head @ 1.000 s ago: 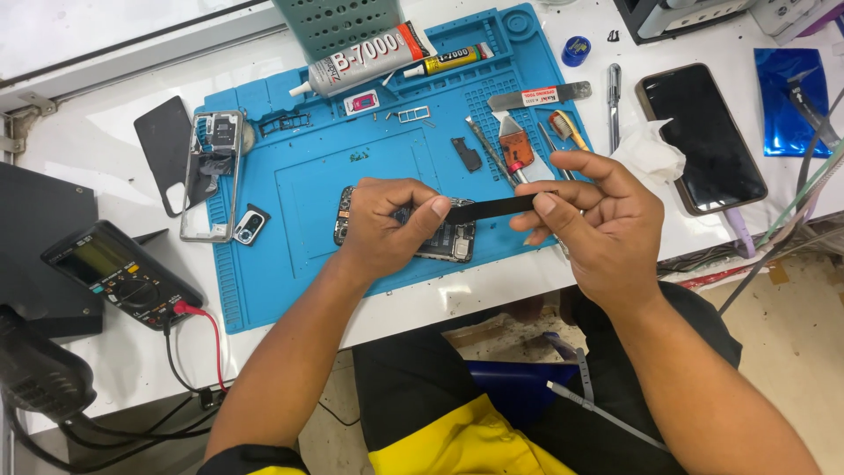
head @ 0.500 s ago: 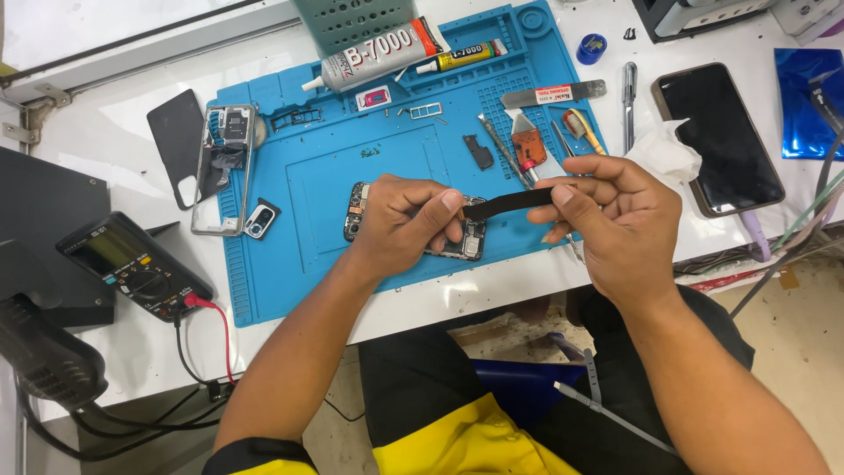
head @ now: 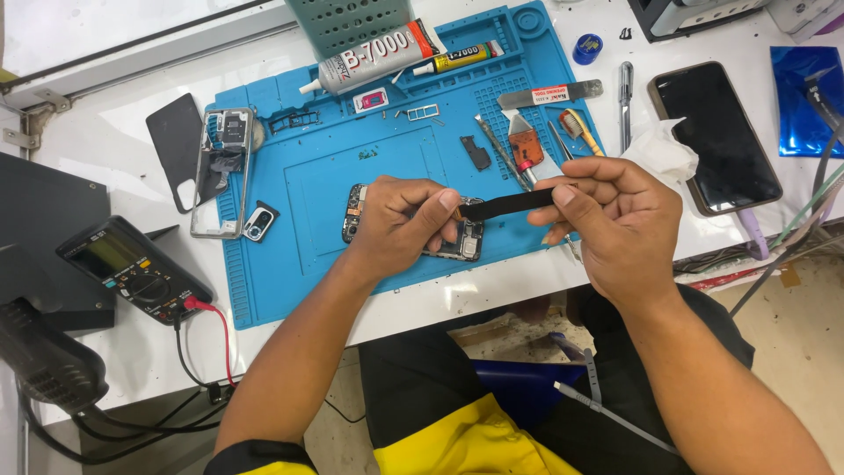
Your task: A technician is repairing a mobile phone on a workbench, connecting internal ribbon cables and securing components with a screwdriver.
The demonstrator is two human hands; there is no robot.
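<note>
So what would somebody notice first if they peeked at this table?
Probably the big blue work mat in the middle of the white table, and the left hand and right hand above its front edge, holding a thin black strip between them. Two glue tubes lie at the mat's back edge.

A phone repair workbench: blue silicone work mat (head: 308, 202), multimeter (head: 132, 268), glue tubes (head: 378, 57), opened phone frame (head: 221, 171).

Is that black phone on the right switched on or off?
Off, as far as shows: the phone lies face up with a dark, blank screen. A cable is plugged into its lower end.
</note>
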